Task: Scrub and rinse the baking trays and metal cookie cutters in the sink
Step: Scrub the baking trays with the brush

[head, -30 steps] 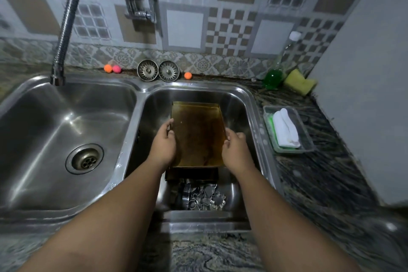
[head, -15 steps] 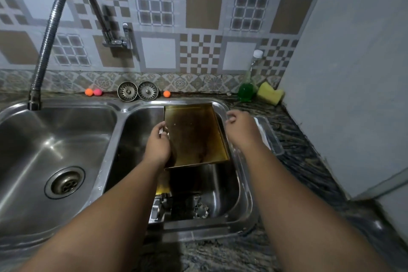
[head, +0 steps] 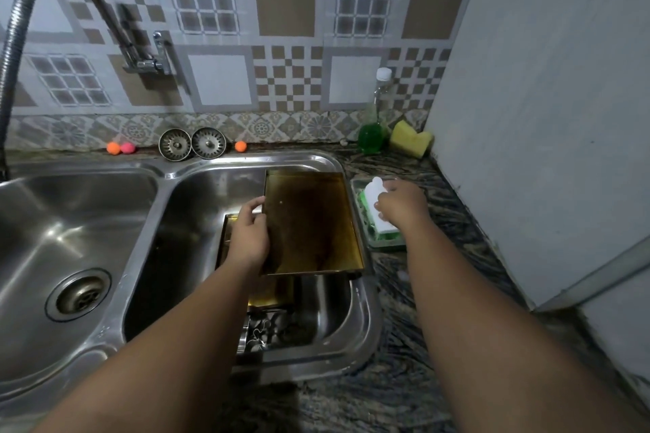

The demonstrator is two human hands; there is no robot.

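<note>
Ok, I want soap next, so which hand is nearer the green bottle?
Right. The right hand grips the white sponge in the dish, in front of the bottle; the left hand holds the tray by its left edge over the sink, farther away.

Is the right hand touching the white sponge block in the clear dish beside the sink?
Touching. The head view shows the right hand curled over the white sponge block, with no gap between them.

I count two baking trays (head: 311, 221), two strainers (head: 174, 144) and three small balls (head: 240, 146). I see one bottle (head: 371, 137) and one sponge (head: 411, 142).
</note>
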